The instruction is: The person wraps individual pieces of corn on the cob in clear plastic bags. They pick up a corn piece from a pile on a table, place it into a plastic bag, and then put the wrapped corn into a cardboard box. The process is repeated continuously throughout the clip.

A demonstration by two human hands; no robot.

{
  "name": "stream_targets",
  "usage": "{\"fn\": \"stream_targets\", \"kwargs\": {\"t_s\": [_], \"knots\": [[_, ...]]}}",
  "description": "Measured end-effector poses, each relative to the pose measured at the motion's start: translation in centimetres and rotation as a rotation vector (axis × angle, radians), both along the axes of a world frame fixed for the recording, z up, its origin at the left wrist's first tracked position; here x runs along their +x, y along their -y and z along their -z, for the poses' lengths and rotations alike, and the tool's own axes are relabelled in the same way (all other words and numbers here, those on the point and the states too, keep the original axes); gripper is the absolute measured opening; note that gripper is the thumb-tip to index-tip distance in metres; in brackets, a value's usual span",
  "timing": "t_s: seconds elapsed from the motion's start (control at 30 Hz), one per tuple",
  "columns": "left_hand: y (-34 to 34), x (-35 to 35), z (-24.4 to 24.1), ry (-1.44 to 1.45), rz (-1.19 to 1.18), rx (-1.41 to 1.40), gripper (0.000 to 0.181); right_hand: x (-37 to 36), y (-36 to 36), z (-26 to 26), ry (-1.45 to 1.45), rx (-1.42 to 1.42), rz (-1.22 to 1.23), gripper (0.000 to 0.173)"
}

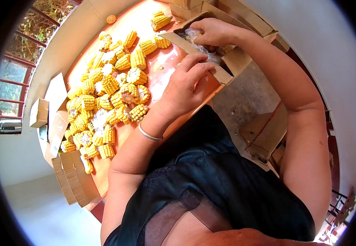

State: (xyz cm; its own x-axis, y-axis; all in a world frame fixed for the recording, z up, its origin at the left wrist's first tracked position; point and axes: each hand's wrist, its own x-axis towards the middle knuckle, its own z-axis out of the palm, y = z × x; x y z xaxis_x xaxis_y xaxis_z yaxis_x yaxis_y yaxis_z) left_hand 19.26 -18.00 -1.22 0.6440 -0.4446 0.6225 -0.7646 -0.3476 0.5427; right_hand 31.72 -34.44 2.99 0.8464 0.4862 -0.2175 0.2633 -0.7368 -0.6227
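Note:
My right hand (216,32) reaches into an open cardboard box (182,43) at the table's right end, its fingers on a clear plastic bag (193,34). Whether the fingers grip the bag is hard to tell. Other bagged contents lie deeper in the box, partly hidden. My left hand (187,81), with a bangle on the wrist, rests its curled fingers at the near wall of the box. To its left, many cut pieces of yellow corn cob (110,84) are heaped on the orange table.
Folded cardboard (76,176) leans at the table's near left corner. A small carton (39,113) and a metal cup (9,126) are by the window. More boxes (245,13) stand behind the open box, and a carton (262,132) sits on the floor.

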Motion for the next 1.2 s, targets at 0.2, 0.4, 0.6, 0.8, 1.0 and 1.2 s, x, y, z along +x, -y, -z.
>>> {"fn": "stream_targets", "kwargs": {"t_s": [0.2,0.4,0.6,0.8,1.0,1.2], "knots": [[0.1,0.3,-0.1,0.047,0.003,-0.008,0.029,1.0,-1.0,0.5,0.207,-0.302,-0.160,0.043],[0.1,0.3,-0.1,0.008,0.001,-0.008,0.032,1.0,-0.3,0.4,0.373,-0.207,-0.252,0.048],[0.1,0.2,0.1,0.009,-0.015,0.017,0.032,-1.6,0.6,-2.2,0.182,-0.189,-0.166,0.053],[0.2,0.5,0.0,0.040,0.005,0.003,0.028,-2.5,0.7,-1.6,0.393,-0.349,-0.269,0.052],[0.1,0.6,0.2,0.020,0.000,0.012,0.032,-3.7,-0.2,-4.5,0.236,-0.507,-0.215,0.039],[0.2,0.6,0.0,0.032,-0.017,0.027,0.033,-2.2,1.0,-1.2,0.394,-0.335,-0.264,0.037]]}}
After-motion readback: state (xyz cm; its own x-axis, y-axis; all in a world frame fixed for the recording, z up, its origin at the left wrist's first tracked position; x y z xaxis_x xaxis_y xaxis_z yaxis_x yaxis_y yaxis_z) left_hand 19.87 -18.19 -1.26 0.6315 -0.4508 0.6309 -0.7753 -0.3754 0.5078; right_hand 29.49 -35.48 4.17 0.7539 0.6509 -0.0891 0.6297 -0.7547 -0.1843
